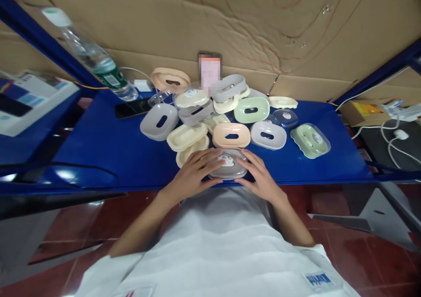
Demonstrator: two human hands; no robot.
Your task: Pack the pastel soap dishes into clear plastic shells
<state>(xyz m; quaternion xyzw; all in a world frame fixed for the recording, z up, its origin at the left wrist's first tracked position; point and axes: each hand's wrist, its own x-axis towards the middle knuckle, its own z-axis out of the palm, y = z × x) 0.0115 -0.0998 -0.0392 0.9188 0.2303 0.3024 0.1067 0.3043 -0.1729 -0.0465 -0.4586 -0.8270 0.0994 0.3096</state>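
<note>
A grey soap dish [229, 170] with a clear lid and a small sticker on top lies at the front edge of the blue table. My left hand [194, 174] grips its left side, fingertips on the lid and thumb along the near edge. From the right, my right hand [260, 176] grips it the same way. Just beyond it are a peach dish part [231, 134] with a slot and a pale grey one [269, 134]. Cream dish parts [187, 135] lie by my left fingers, partly hidden. Further right sits a green soap dish [309, 141] under a clear lid.
Behind is a heap with a light green part [251, 110], a grey part [159, 121] and a dark blue piece [285, 118]. A water bottle [95, 60] and a phone [132, 108] are at back left. Cardboard [158, 25] walls the rear; a carton [368, 112] stands right.
</note>
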